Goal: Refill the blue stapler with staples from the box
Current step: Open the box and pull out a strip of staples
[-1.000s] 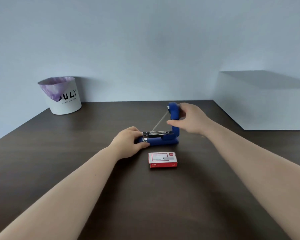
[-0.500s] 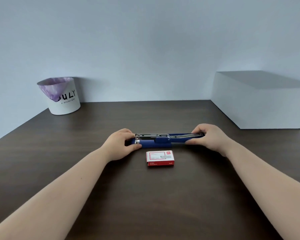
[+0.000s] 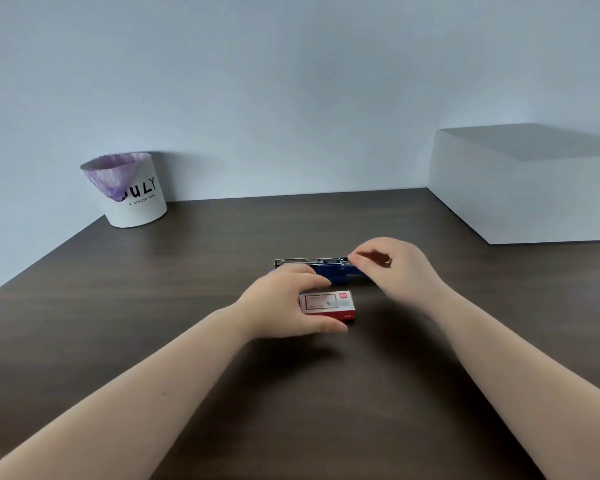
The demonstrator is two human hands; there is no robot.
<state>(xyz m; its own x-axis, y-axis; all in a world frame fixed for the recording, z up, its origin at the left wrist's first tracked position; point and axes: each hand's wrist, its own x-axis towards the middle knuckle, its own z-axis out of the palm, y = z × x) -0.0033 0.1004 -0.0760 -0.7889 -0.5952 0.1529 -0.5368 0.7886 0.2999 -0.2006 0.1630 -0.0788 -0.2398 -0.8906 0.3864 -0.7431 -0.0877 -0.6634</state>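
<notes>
The blue stapler [image 3: 333,270] lies folded open flat on the dark table [image 3: 153,341], its metal staple channel facing up. In front of it lies the small red and white staple box [image 3: 328,306]. My left hand [image 3: 284,303] grips the box's left end, thumb on the near side and fingers on the far side. My right hand [image 3: 392,268] hovers over the stapler's right half with curled, parted fingers and holds nothing; it hides the stapler's lid end.
A white cup [image 3: 132,192] lined with a purple bag stands at the back left by the wall. A large white box [image 3: 527,185] stands at the back right.
The stapler lid was swung from upright to flat on the table. Then my left hand left the stapler and closed on the staple box, and my right hand lifted off the lid.
</notes>
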